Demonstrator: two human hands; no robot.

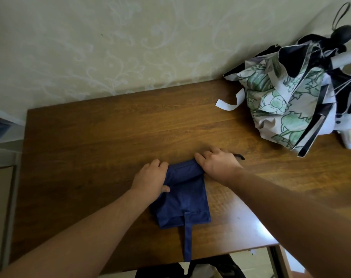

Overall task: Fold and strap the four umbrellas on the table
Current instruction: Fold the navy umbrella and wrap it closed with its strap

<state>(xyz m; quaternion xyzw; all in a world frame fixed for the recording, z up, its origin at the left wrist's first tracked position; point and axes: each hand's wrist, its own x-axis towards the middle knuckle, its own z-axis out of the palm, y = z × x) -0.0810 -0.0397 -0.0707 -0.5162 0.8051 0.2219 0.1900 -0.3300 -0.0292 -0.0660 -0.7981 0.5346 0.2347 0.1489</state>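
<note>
A dark blue umbrella lies on the wooden table, its cloth partly rolled at the far end and spread flat toward me. Its blue strap trails down over the table's front edge. My left hand grips the left end of the roll, thumb on the cloth. My right hand grips the right end of the roll, and a black tip sticks out beyond it. At the far right corner lie loose umbrellas, a green floral one on top with a white strap.
A black umbrella handle with a wrist loop rises behind the floral pile, with black and white cloth beside it. A patterned wall runs along the table's far edge. A grey cabinet stands at the left.
</note>
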